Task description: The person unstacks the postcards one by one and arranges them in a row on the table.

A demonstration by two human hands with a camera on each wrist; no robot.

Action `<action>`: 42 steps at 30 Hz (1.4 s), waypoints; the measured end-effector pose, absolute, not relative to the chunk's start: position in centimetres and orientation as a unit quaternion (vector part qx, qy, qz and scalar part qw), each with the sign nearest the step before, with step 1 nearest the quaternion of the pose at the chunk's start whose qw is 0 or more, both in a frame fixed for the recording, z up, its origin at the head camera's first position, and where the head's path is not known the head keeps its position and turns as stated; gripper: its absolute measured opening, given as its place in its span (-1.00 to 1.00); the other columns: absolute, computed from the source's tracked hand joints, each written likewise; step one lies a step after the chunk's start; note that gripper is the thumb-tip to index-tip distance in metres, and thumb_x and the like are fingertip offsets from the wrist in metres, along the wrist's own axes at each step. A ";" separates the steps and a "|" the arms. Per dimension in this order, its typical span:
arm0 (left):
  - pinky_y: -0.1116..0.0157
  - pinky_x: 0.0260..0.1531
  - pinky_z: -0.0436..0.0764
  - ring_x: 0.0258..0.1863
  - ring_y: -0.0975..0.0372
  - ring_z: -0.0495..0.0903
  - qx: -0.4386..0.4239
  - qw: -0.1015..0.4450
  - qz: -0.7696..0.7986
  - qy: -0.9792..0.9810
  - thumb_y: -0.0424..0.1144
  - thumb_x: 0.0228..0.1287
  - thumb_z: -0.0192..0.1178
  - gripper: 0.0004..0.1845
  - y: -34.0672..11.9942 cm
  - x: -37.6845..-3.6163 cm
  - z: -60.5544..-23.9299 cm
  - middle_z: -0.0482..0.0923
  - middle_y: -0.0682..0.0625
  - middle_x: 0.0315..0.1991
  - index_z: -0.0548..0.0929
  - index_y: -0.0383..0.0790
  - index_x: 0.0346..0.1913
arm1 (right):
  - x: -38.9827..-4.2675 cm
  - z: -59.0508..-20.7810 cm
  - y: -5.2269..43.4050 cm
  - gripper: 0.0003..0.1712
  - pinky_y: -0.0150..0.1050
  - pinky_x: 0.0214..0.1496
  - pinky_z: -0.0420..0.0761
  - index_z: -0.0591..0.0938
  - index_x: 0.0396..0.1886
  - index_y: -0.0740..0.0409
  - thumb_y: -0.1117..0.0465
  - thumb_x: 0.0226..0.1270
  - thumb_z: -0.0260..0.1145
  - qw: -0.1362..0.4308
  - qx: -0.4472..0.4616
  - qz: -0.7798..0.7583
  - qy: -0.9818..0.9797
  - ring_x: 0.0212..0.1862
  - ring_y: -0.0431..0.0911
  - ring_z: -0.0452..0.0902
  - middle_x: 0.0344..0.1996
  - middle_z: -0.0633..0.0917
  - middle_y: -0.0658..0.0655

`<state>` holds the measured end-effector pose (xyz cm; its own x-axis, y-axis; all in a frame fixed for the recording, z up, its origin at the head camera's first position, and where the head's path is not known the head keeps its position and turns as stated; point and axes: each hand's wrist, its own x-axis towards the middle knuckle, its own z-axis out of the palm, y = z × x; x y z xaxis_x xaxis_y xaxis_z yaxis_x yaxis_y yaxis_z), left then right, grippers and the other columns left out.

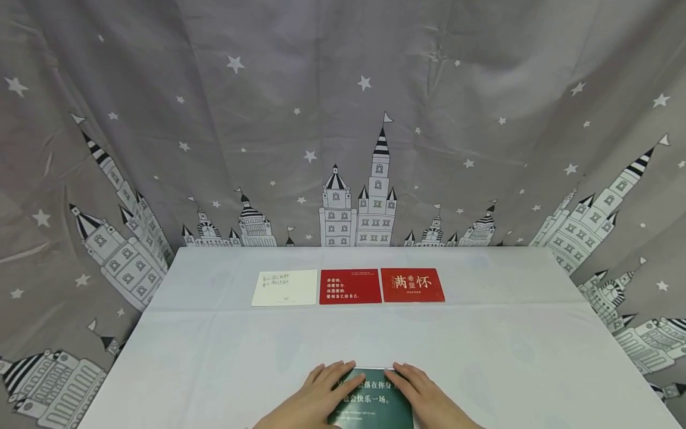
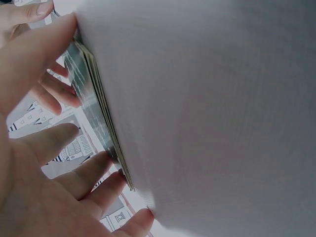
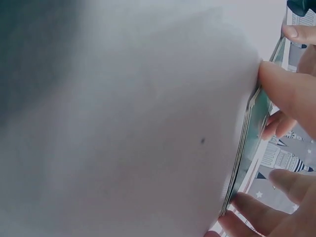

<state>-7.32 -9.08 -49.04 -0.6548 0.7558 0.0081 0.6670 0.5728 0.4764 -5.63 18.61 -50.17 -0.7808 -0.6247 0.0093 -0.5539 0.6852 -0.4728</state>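
A stack of dark green cards (image 1: 373, 398) with white print lies at the near edge of the white table (image 1: 225, 345). My left hand (image 1: 317, 394) rests on the stack's left side and my right hand (image 1: 426, 395) on its right side, fingers fairly straight. The left wrist view shows the stack's edge (image 2: 102, 116) with the left hand's fingers (image 2: 59, 143) spread along it. From the right wrist, the stack's edge (image 3: 246, 153) appears again, the right hand's fingers (image 3: 289, 89) touching its side and ends.
Three cards lie in a row farther back on the table: a white card (image 1: 285, 288), a dark red card (image 1: 350, 286) and a brighter red card (image 1: 412, 285). A grey curtain (image 1: 343, 119) with stars and castles hangs behind and at both sides.
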 end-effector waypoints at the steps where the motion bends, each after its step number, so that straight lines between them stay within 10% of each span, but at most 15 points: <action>1: -0.14 0.17 0.32 0.29 0.06 0.22 0.403 0.101 0.226 0.881 0.48 -0.03 0.05 0.02 -9.1 -7.4 -49.0 0.21 -0.10 0.36 0.21 -0.03 0.46 | -5.6 -50.1 18.6 0.16 -0.07 -0.01 0.61 0.18 0.47 0.00 -0.53 -0.05 0.20 0.082 -0.319 -0.233 0.915 0.25 0.11 0.27 0.31 0.32 0.16; 31: -0.19 0.12 0.37 0.30 -0.06 0.14 0.332 0.161 0.298 0.880 0.18 0.01 0.34 -0.16 -10.0 -7.7 -47.0 0.12 0.06 0.41 0.33 0.14 0.40 | -6.2 -48.1 18.8 0.02 -0.09 0.03 0.59 0.24 0.44 0.06 -0.43 0.11 0.17 0.069 -0.321 -0.227 0.917 0.23 0.03 0.31 0.30 0.33 0.11; 42: 0.08 -0.05 0.56 0.27 -0.04 0.13 0.321 0.158 0.315 0.879 0.04 0.02 0.37 -0.21 -11.3 -7.7 -46.6 0.12 0.13 0.40 0.36 0.13 0.38 | -6.7 -47.2 17.7 -0.03 -0.09 0.01 0.60 0.30 0.41 0.08 -0.33 0.10 0.26 0.076 -0.329 -0.232 0.912 0.24 0.05 0.31 0.32 0.32 0.13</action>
